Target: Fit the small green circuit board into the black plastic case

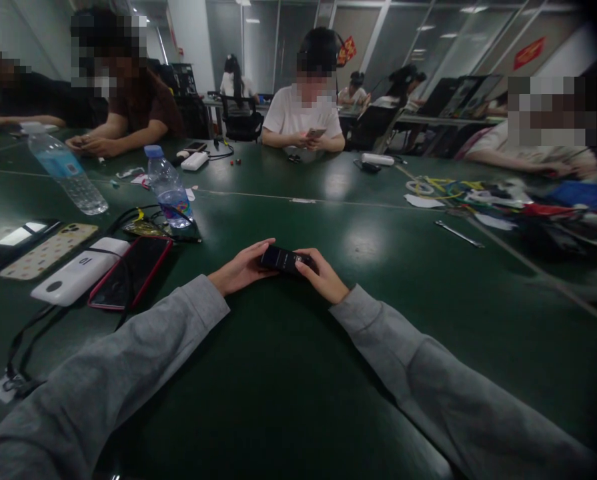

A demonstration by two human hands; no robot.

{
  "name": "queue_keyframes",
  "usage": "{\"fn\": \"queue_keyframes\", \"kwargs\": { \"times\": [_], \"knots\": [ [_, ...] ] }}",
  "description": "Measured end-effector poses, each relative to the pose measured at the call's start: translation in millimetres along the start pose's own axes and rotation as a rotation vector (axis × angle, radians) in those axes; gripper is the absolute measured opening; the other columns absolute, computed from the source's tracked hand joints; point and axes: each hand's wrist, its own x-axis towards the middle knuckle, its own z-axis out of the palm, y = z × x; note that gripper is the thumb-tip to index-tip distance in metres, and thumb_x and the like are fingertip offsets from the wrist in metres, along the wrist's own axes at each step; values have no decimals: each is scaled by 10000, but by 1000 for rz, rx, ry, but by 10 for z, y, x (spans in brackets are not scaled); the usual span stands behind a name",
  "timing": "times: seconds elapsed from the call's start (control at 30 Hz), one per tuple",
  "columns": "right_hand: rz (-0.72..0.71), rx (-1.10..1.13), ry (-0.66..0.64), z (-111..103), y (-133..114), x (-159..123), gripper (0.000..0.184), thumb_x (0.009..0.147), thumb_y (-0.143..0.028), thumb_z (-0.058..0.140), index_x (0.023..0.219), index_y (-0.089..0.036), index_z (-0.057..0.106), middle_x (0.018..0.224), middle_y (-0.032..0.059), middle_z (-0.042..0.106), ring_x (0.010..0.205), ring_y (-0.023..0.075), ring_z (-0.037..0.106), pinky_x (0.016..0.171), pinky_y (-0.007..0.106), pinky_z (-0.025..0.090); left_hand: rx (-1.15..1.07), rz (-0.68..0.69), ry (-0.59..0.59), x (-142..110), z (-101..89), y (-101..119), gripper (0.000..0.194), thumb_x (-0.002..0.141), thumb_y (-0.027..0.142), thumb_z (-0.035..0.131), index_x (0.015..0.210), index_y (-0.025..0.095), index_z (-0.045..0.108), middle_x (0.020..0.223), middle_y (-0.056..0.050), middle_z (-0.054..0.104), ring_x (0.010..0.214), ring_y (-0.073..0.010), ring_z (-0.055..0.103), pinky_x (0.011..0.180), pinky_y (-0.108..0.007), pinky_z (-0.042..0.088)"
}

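Between my two hands a dark smartphone point(282, 259) is held sideways, just over the green table point(288, 373). My left hand point(243, 268) grips its left end, fingers behind it. At the other end my right hand point(323, 275) is closed around the phone, with the thumb resting on the lit screen. Small pale marks show on that screen, too small to read. Grey sleeves cover both my forearms.
Left of me lie a red-edged phone point(131, 273), a white power bank point(81, 270), a patterned phone case point(51, 252) and black cables. Two water bottles point(171, 190) stand behind. A wrench point(459, 234) and tangled cables point(498, 193) lie right. Several people sit around.
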Motion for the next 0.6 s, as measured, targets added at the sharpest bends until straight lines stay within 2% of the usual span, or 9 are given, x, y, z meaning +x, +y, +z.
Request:
{"fn": "queue_keyframes", "kwargs": {
  "times": [0.1,0.23,0.33,0.6],
  "knots": [
    [-153,-135,68,9,-44,-30,429,872,-503,602,1186,-213,559,1149,109,587,1097,258,584,990,487,474,14,-2,20,0,16,0,441,875,307,644,1296,210,554,1318,-146,540,1220,-285,525,1043,-491,431],
    [-312,-390,-4,40,-90,-84,609,813,-471,695,1325,-226,474,1255,138,573,1168,311,561,969,522,487,15,-12,20,11,14,-9,406,881,301,635,1268,196,570,1297,-151,565,1217,-289,530,1042,-495,427],
    [-308,-510,-10,64,-81,-110,618,869,-425,631,1411,-240,397,1289,149,570,1183,330,562,969,555,483,11,-21,-3,24,-2,-15,397,882,299,631,1262,197,578,1301,-153,571,1231,-292,525,1054,-504,411],
    [-290,-501,-19,54,-53,-90,627,892,-400,601,1449,-235,363,1242,153,585,1134,331,586,935,549,511,2,-23,-19,20,4,-1,413,880,280,630,1277,185,569,1301,-158,578,1230,-282,535,1074,-504,388]
  ]
}}
